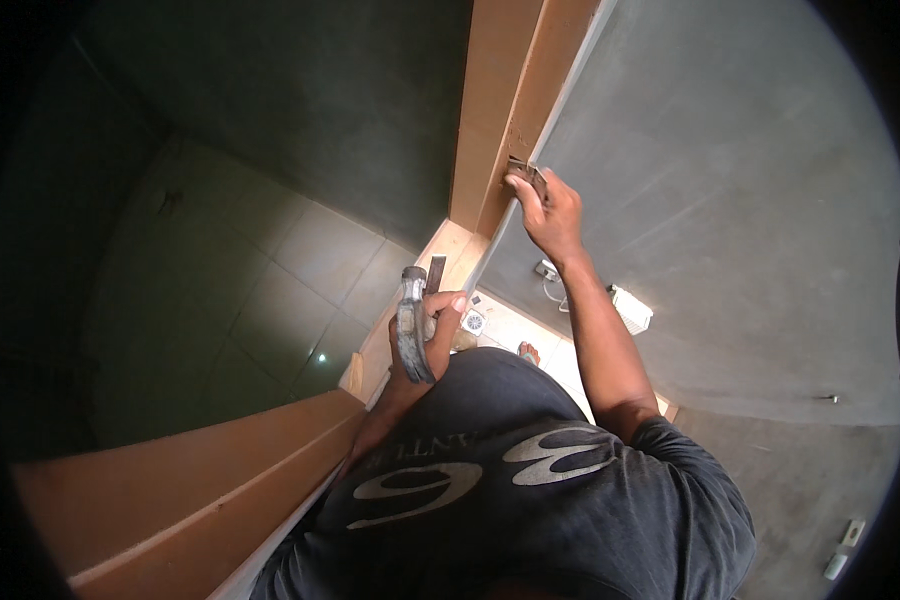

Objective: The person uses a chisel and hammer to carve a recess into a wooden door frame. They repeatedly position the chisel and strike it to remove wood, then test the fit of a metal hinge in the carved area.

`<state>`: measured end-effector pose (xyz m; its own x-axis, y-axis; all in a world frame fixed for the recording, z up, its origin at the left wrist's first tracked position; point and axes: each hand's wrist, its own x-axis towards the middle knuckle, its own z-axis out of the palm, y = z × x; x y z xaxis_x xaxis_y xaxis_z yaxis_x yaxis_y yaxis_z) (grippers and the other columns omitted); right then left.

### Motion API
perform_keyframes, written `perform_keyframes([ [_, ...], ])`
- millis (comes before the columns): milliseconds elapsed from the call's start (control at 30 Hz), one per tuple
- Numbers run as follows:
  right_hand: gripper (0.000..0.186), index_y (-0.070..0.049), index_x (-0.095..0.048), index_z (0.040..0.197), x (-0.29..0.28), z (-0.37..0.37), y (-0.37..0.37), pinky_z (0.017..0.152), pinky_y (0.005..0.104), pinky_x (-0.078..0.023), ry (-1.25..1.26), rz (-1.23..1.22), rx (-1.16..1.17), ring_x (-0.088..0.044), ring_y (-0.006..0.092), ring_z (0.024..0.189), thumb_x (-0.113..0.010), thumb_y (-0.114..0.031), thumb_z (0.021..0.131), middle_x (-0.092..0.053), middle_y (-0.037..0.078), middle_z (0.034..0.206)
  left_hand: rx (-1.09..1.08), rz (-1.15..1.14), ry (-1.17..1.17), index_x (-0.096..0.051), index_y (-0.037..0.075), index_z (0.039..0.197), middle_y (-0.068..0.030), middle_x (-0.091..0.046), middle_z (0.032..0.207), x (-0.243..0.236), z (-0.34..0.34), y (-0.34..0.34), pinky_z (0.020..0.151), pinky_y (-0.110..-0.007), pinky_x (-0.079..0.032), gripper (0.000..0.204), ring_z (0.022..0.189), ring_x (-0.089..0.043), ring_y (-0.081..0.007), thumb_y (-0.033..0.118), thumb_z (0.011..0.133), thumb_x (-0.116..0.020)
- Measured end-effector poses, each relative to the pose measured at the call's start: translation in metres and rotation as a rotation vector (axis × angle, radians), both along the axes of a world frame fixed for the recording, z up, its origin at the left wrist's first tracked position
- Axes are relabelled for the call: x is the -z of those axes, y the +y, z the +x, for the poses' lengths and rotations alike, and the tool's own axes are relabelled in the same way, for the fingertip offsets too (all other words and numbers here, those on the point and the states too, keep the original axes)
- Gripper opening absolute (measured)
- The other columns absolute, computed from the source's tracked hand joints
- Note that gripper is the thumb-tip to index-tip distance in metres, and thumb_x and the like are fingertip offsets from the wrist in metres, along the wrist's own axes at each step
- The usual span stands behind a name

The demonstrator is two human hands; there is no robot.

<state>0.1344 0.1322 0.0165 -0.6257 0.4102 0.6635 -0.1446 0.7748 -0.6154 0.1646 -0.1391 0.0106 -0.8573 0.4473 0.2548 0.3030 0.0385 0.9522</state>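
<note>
My right hand (553, 218) is raised against the far wooden door jamb (510, 105). Its fingers pinch a small metal hinge (526, 174), which lies at the edge of the wood. Close to my body, my left hand (440, 335) is wrapped round a claw hammer, its worn metal head (412, 318) uppermost and the handle hidden below. The same hand also grips a chisel, whose flat blade (437, 271) sticks up beside the hammer head.
Another brown jamb (220, 475) runs along the lower left. Beyond the doorway lies a dim tiled floor (320, 250). A grey wall (730, 200) rises at the right. Near my foot (528, 352) are a round floor drain (473, 322) and a white box (630, 310) with a cable.
</note>
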Motion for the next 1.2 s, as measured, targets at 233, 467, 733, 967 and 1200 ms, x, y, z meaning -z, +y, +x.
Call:
perform_keyframes([
  [233,0.018,0.001,-0.064,0.109,0.047,0.084,-0.007,0.061,0.0300,-0.054,-0.152,-0.794,-0.108,-0.067,0.0170,0.077,-0.069,-0.014,0.100,-0.068,0.005,0.086,-0.032,0.020,-0.035,-0.076,-0.002,0.105,-0.0124,-0.075,0.090,0.008,-0.001,0.003,0.077,-0.032,-0.054,0.018,0.081,-0.069,-0.0181,0.013,0.099,-0.070],
  [467,0.044,0.001,-0.048,0.118,0.082,0.095,-0.032,0.042,0.0298,-0.051,-0.530,-1.173,-0.243,-0.065,0.0196,0.055,-0.078,-0.001,0.087,-0.065,0.012,0.077,0.023,0.017,-0.042,-0.072,0.001,0.110,-0.0103,-0.067,0.087,0.002,0.001,0.003,0.075,-0.032,-0.051,0.019,0.078,-0.066,-0.0166,0.017,0.102,-0.065],
  [733,0.046,0.005,-0.040,0.124,0.103,0.052,-0.034,0.081,0.0479,-0.053,-0.685,-0.347,-0.272,-0.066,0.0399,0.096,-0.065,-0.012,0.089,-0.062,0.030,0.104,0.076,0.068,0.163,-0.064,-0.002,0.109,-0.0123,-0.066,0.086,-0.002,0.000,0.002,0.076,-0.034,-0.050,0.019,0.068,-0.066,-0.0196,0.013,0.105,-0.053],
  [967,0.036,0.000,-0.056,0.129,0.080,0.024,-0.065,0.094,0.0492,-0.051,-0.768,0.072,-0.488,-0.063,0.0415,0.109,-0.061,-0.014,0.096,-0.062,0.023,0.113,-0.205,0.145,0.239,-0.063,-0.002,0.107,-0.0117,-0.064,0.079,-0.035,0.039,-0.045,0.072,-0.034,-0.051,0.021,0.067,-0.066,-0.0197,0.017,0.104,-0.053],
  [1200,0.032,-0.014,-0.068,0.128,0.113,-0.019,-0.086,0.097,0.0428,-0.047,-0.593,0.495,-0.737,-0.057,0.0273,0.114,-0.065,-0.023,0.098,-0.059,0.011,0.116,-0.333,0.268,-0.012,-0.062,-0.002,0.100,-0.0135,-0.059,0.088,-0.022,0.088,-0.071,0.071,-0.038,-0.056,0.027,0.069,-0.066,-0.0239,0.023,0.106,-0.053],
])
